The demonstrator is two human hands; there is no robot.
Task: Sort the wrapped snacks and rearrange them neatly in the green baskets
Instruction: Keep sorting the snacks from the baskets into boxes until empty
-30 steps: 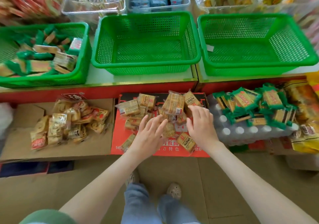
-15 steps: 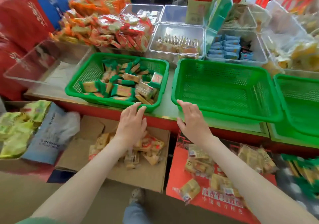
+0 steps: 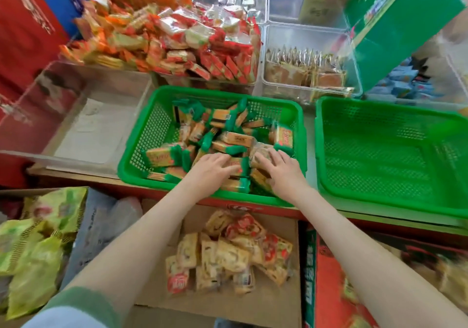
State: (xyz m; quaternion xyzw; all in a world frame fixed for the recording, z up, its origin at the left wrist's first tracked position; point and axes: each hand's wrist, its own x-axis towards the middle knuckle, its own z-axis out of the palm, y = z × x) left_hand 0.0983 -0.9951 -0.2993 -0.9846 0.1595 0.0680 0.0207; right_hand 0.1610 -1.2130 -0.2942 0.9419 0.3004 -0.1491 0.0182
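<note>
A green basket (image 3: 141,150) on the counter holds a loose heap of green-and-orange wrapped snacks (image 3: 235,138). Both my hands are inside its near right part. My left hand (image 3: 212,167) lies on the packets with fingers stretched forward. My right hand (image 3: 282,169) rests with spread fingers on a clear-wrapped round snack (image 3: 260,154) by the right wall. A second green basket (image 3: 390,150) to the right holds nothing.
Below the counter a cardboard box (image 3: 273,300) holds orange-and-red packets (image 3: 228,254). Yellow-green bags (image 3: 38,246) lie at the left, a red carton (image 3: 329,277) at the right. Clear bins (image 3: 311,74) with other snacks stand behind the baskets; an empty clear bin (image 3: 96,125) sits left.
My view swung left and up from the red carton's snacks to the counter. Both hands rose and reached forward into the filled green basket, landing on the packets.
</note>
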